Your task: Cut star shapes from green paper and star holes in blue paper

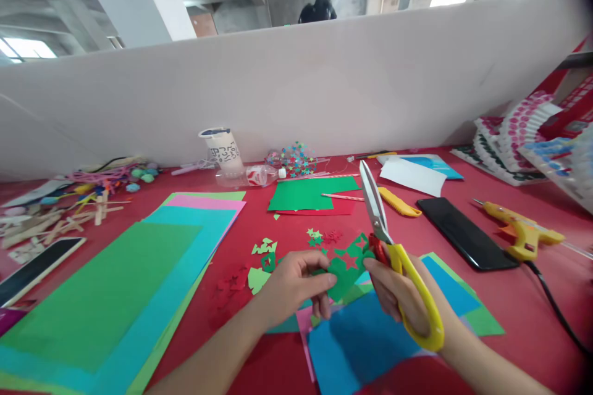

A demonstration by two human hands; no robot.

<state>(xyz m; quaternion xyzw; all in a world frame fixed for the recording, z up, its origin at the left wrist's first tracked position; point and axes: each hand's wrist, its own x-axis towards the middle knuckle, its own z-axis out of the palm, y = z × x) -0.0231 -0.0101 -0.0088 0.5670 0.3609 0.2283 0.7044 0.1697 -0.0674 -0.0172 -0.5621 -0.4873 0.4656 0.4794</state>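
Observation:
My left hand (306, 281) pinches a green paper piece (343, 278) with star-shaped holes cut through it. My right hand (405, 293) is closed around scissors (412, 284) with yellow handles, their blades pointing up and away from me. A small red part shows beside the blades' pivot; what it belongs to is unclear. The right fingertips touch the green paper's right edge. Just beyond my hands lie small green stars (315, 237) and red stars (332, 236). Light green scraps (257, 279) and red scraps (231, 284) lie left of my left hand. Blue paper (365, 345) spreads below both hands.
Stacked coloured sheets (106, 284) cover the left. Behind lie green paper (315, 193), a plastic bottle (250, 176) and a paper cup (222, 151). To the right are a yellow cutter (399, 202), a black phone (463, 231) and a corded glue gun (521, 225).

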